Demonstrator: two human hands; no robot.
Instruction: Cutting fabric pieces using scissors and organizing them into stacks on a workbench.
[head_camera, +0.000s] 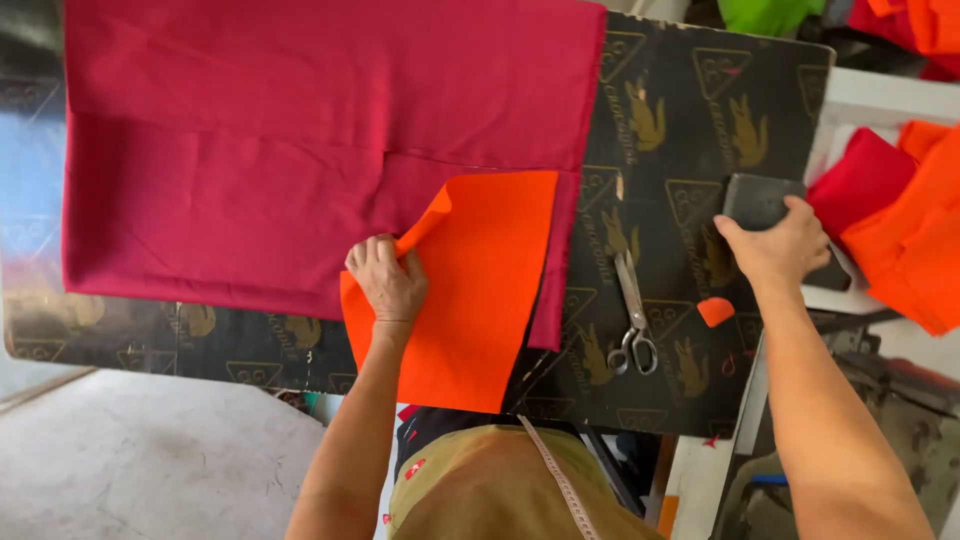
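Observation:
My left hand pinches the lifted left edge of an orange fabric piece that lies on a large crimson cloth spread over the dark patterned table. My right hand rests on a dark grey block at the table's right edge. Scissors lie shut on the table between my hands. A small orange scrap sits just right of the scissors.
A stack of orange and red fabric lies on a white surface to the right. Green fabric shows at the top. A tape measure hangs over my apron. Grey floor lies lower left.

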